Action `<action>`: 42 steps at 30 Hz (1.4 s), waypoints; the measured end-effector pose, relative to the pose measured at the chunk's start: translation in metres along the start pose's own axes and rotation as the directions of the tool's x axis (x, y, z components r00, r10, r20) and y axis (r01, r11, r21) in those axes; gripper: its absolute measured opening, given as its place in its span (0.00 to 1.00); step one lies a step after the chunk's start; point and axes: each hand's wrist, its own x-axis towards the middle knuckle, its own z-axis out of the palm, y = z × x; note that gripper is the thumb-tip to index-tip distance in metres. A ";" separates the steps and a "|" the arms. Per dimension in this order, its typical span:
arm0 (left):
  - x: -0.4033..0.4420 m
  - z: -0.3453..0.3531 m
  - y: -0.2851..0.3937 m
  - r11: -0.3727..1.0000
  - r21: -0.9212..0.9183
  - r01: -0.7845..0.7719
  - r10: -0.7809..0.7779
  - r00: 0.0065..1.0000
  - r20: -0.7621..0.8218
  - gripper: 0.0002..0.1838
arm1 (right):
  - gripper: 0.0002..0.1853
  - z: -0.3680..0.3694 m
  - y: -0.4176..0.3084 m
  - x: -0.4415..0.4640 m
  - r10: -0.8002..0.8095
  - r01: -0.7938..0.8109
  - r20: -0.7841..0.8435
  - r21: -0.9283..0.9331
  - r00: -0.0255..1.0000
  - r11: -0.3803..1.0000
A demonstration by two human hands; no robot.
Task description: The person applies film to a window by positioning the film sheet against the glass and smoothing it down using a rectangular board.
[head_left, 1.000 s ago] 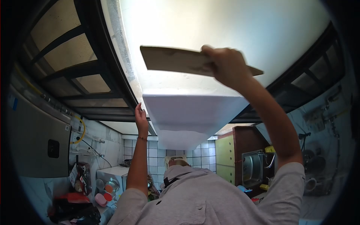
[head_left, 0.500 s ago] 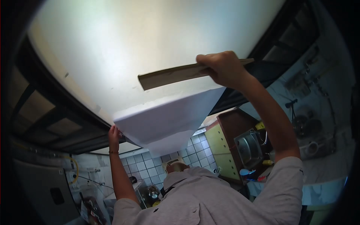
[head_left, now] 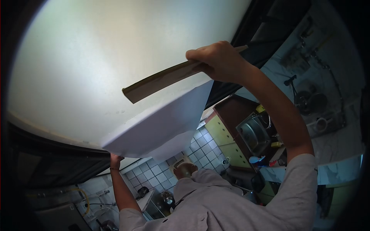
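A long, flat, brownish strip (head_left: 158, 85), like stiff board, is gripped near its far end by my right hand (head_left: 223, 63). It slants across in front of a pale, smooth panel (head_left: 104, 54). Below the strip, a white sheet (head_left: 162, 123) hangs from the panel, its upper edge against the surface and its lower part curling loose. At the sheet's lower left corner, my left hand (head_left: 116, 159) is closed on the edge; the sheet partly hides its fingers.
Dark frames (head_left: 46, 161) border the panel on both sides. Below are a tiled floor (head_left: 158, 175), a steel sink (head_left: 252, 134) in a brown counter, and yellow-green cabinets (head_left: 219, 129). Pans (head_left: 308, 102) hang at the right. A grey appliance (head_left: 61, 217) stands lower left.
The view has turned, so the panel and sheet look more tilted. My right hand and the strip appear further up and left, with the strip at a steeper slant. Both hands keep their hold.
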 end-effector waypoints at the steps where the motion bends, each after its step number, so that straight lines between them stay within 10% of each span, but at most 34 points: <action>1: 0.002 -0.001 -0.005 0.998 -0.008 0.057 -0.057 0.998 -0.014 0.14 | 0.08 0.005 0.000 -0.001 -0.002 0.002 0.007 -0.014 1.000 1.000; 12: 0.029 -0.051 -0.082 0.985 0.111 0.130 -0.136 0.989 0.051 0.25 | 0.09 0.054 0.017 -0.025 -0.005 -0.003 0.066 0.115 0.998 0.993; 19: 0.022 -0.028 -0.080 0.817 0.574 0.056 -0.150 0.982 0.117 0.25 | 0.12 0.022 0.028 -0.027 0.044 -0.036 -0.125 0.068 0.991 0.997; 23: 0.025 -0.027 -0.098 0.951 0.221 0.218 -0.249 0.961 0.123 0.27 | 0.13 0.047 0.016 -0.036 0.056 -0.049 -0.065 0.102 0.996 0.994; 30: 0.022 -0.022 -0.122 0.948 0.232 0.216 -0.254 0.955 0.150 0.27 | 0.12 0.046 0.004 -0.032 0.000 0.000 0.015 0.054 1.000 0.999; 35: 0.022 -0.018 -0.139 0.953 0.214 0.212 -0.252 0.951 0.178 0.27 | 0.17 -0.020 -0.024 0.014 -0.025 0.048 -0.249 0.088 0.968 0.995; 42: 0.030 -0.004 -0.177 0.966 0.173 0.194 -0.229 0.949 0.216 0.27 | 0.17 0.040 -0.050 0.012 -0.022 0.023 -0.069 0.021 0.997 1.000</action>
